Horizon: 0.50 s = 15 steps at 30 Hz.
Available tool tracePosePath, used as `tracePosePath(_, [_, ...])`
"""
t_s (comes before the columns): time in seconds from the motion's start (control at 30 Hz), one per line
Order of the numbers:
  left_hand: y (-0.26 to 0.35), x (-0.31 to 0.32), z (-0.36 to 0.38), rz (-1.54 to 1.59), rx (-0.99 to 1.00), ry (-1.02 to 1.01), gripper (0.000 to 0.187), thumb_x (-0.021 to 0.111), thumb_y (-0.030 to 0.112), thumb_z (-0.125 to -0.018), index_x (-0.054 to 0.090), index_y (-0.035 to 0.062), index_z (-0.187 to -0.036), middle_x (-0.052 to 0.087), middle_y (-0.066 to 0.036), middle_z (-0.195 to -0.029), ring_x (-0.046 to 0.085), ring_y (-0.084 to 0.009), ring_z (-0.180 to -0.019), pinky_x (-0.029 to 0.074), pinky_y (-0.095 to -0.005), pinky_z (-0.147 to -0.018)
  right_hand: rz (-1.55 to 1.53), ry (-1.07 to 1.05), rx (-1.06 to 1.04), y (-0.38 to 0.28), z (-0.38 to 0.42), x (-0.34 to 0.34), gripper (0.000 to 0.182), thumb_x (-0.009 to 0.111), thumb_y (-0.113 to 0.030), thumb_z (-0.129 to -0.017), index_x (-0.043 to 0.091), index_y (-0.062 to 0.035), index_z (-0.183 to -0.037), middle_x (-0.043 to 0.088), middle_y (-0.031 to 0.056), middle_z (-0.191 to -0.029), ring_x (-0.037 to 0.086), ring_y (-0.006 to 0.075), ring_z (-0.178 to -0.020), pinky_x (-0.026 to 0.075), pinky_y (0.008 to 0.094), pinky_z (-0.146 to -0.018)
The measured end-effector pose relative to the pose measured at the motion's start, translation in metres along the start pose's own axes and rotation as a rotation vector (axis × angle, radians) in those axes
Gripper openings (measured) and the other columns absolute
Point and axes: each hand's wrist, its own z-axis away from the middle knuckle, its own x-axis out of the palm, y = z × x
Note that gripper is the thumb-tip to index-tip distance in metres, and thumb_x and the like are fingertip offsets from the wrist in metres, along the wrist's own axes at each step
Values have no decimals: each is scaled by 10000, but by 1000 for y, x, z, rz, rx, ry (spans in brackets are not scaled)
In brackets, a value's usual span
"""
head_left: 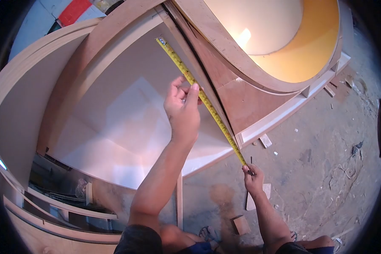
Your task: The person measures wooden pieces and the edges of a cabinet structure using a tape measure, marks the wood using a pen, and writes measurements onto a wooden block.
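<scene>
A yellow tape measure (217, 116) is stretched out diagonally, its metal end hook at the upper left near the inner edge of a wooden cabinet frame (203, 80). My left hand (184, 103) pinches the blade partway along, thumb on top and fingers curled beneath. At the lower right, my right hand (253, 178) is closed around the other end of the tape; its case is mostly hidden in the fingers. A dark thin object, perhaps a pencil, pokes up by that hand. Below the tape lies the pale inner panel (127, 106) of the curved cabinet.
A round-cornered wooden opening with a yellow inner wall (321, 55) stands at the upper right. Curved panels (29, 80) rise on the left. Wood offcuts (241, 225), cables and debris lie on the concrete floor (309, 169). My sandalled feet show at the bottom.
</scene>
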Motion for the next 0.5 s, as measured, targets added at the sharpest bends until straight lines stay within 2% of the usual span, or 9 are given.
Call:
tracePosePath(0.03, [1, 4, -4, -84, 47, 29, 387, 701, 173, -996, 563, 30, -1329, 647, -73, -1060, 603, -153, -927, 489, -317, -838, -23, 12, 42, -1, -3, 3, 224, 704, -205, -968, 726, 9, -1030, 669, 179, -828, 680, 277, -752, 511, 387, -709])
tracePosePath(0.1, [10, 15, -15, -330, 376, 196, 486, 768, 216, -941, 576, 26, -1345, 624, -69, -1088, 586, -180, -955, 465, -337, -869, -68, 30, 124, -8, -13, 8, 211, 694, -197, -978, 739, 5, -1021, 670, 176, -809, 676, 273, -744, 503, 386, -701])
tracePosePath(0.23, [21, 14, -63, -827, 1063, 477, 609, 871, 336, -828, 651, 38, -1311, 574, -58, -1124, 542, -238, -1043, 394, -426, -934, -60, 119, 67, -17, -32, 19, 221, 700, -207, -980, 753, 0, -1035, 682, 167, -791, 681, 258, -728, 508, 366, -701])
tracePosePath(0.33, [30, 7, -93, -918, 1226, 496, 595, 888, 450, -755, 719, 76, -1186, 548, -62, -1137, 497, -277, -1090, 325, -485, -929, -39, 178, 30, -26, -43, 25, 215, 708, -200, -977, 756, -3, -1048, 697, 164, -801, 696, 241, -735, 525, 355, -715])
tracePosePath(0.5, [48, 12, -120, -965, 1200, 574, 464, 892, 438, -738, 753, 129, -1056, 559, -22, -1112, 501, -263, -1066, 312, -477, -925, -26, 214, 40, -23, -53, 36, 210, 718, -184, -972, 757, 5, -1053, 732, 164, -846, 727, 223, -786, 552, 335, -758])
